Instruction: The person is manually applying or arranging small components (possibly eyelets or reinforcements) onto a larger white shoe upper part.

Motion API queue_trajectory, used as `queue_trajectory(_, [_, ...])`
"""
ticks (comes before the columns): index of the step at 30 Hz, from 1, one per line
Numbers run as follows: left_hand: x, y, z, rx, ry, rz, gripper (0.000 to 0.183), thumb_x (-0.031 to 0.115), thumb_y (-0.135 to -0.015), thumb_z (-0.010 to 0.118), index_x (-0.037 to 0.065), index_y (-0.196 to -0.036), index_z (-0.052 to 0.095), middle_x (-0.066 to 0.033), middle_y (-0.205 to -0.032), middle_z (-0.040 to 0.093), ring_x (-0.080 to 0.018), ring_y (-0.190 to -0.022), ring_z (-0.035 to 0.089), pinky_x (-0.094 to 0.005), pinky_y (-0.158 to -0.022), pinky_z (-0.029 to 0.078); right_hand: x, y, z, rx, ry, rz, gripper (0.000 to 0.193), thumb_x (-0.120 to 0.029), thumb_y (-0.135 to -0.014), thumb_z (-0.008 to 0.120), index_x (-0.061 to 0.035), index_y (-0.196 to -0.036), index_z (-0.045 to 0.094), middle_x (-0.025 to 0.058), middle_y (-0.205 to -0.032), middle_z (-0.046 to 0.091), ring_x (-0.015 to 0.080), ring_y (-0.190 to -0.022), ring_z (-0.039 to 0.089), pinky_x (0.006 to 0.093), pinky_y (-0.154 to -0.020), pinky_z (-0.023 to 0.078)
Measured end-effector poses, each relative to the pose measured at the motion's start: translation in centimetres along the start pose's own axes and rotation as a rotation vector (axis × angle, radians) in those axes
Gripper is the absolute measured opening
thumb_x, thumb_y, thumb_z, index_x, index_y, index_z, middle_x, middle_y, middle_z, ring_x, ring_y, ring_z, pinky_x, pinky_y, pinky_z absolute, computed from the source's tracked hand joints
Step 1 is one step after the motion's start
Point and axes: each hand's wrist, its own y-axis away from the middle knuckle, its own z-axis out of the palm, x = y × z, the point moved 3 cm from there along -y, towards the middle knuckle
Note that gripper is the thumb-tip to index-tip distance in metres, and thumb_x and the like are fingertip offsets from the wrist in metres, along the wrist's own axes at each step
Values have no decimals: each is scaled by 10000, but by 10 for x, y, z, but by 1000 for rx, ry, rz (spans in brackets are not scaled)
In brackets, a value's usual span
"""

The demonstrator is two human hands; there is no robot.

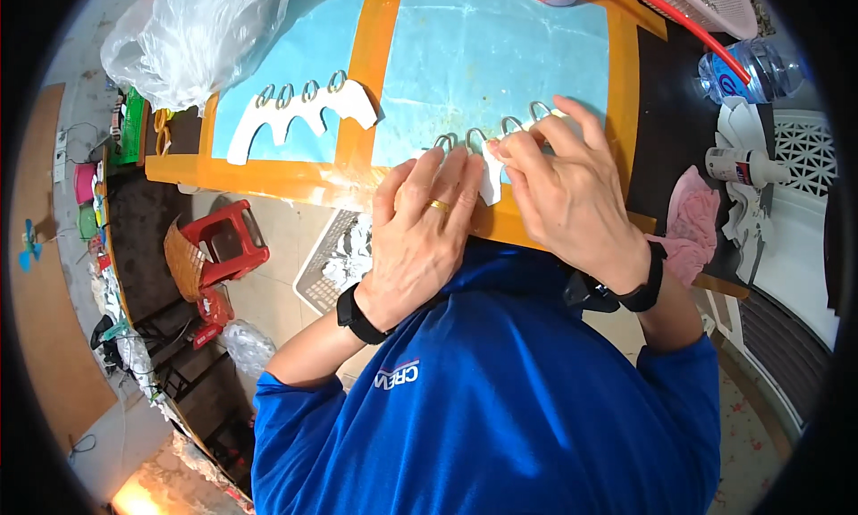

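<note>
- Both hands at the near edge of the table, and it's the nearer white strip (491, 177) they're on, lying low over the orange border with much of it covered by fingers.
- Left hand (420, 220): knuckles up, fingers close together and bent down over the strip's left part, a gold band (439, 206) on one finger. Its fingertips are tucked out of sight, so whether they pinch or merely press, I can't tell.
- Right hand (567, 189): thumb and forefinger down near the middle of the strip, the other fingers spread toward its right end. It's touching there — how firmly it grips, the view doesn't show.
- Metal rings (511, 118) stand in a row along the far edge of that strip, just beyond the fingertips.
- Over to the left, a second white strip (304, 108) lies apart from the hands, scalloped side toward the person, four rings along its far edge, its right end over the orange tape (371, 33).
- Beneath it all, blue sheeting (492, 59) covers the tabletop; a clear plastic bag (206, 41) sits at the far left.
- Out right, a pink cloth (688, 225) and a white bottle (742, 167) — both well clear of the work.
</note>
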Motion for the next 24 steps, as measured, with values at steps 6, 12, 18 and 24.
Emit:
queue_trajectory(6, [-14,-7,-4,29,86,4,513,103,-894,771,125,-1397,672,-20,-1361,704,-260,-1324,583,-490,-1220,341,3,-4,-4,-31,5,-26,164,-19,-902,675,-19,-1066,661,85,-673,608,262,-841,648,544,-1132,454])
queue_trajectory(12, [-18,-6,1,54,76,34,503,138,-855,808,181,-1347,713,34,-1312,710,-245,-1301,596,-516,-1267,309,5,-10,-7,-45,-29,-61,154,-25,-895,695,-28,-1047,668,83,-680,601,277,-858,652,545,-1134,450])
queue_trajectory(18, [-23,-3,-5,-16,-10,129,539,180,-881,753,187,-1418,712,18,-1377,695,-241,-1343,583,-536,-1290,299,8,-17,-8,-72,-28,-73,142,-50,-902,713,-44,-1036,668,99,-754,635,290,-881,657,539,-1137,450])
queue_trajectory(24, [-29,-9,-11,-63,-12,242,503,182,-899,685,152,-1400,720,-28,-1399,688,-256,-1392,555,-565,-1316,269,6,-17,-9,-82,2,-86,157,-32,-889,721,-44,-1038,672,95,-737,629,280,-893,665,542,-1151,443])
